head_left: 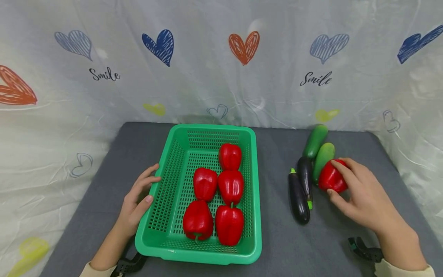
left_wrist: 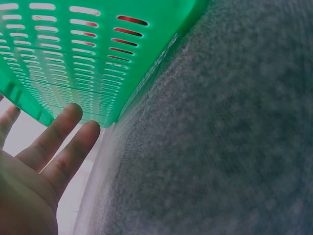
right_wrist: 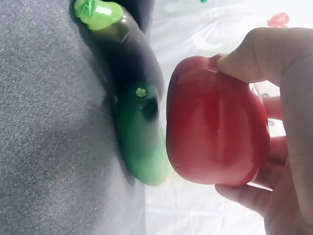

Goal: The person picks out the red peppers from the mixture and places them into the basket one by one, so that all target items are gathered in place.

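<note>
My right hand (head_left: 367, 196) holds a red bell pepper (head_left: 330, 177) between thumb and fingers, at the right part of the table. In the right wrist view the pepper (right_wrist: 215, 122) appears lifted off the grey cloth. Beside it lie two green cucumbers (head_left: 323, 156) and two dark eggplants (head_left: 298, 200). My left hand (head_left: 133, 206) is at the left rim of a green plastic basket (head_left: 258, 200), its fingers extended and fingertips against the rim. Inside the basket several red bell peppers (head_left: 205, 184) sit toward the right and front.
A grey cloth (head_left: 273, 238) covers the table. Behind it and at both sides hangs a pale curtain (head_left: 207, 77) printed with hearts. The eggplants and cucumbers lie close together between the basket and my right hand.
</note>
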Demonstrator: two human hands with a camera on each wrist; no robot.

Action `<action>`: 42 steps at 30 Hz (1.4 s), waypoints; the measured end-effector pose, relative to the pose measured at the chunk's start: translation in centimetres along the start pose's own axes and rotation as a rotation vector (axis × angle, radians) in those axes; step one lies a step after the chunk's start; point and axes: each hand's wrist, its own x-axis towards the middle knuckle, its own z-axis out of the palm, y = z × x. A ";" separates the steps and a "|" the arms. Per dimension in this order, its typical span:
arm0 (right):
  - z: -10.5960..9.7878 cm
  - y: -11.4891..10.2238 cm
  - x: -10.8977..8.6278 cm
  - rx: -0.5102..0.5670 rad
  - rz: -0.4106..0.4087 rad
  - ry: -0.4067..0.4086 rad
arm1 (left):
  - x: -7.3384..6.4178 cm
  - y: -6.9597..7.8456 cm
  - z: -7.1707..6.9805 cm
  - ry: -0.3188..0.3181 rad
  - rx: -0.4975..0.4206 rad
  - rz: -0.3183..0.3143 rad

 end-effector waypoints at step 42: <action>1.1 -4.6 5.6 0.024 -0.193 -0.005 | 0.2 0.2 0.1 0.000 0.003 0.008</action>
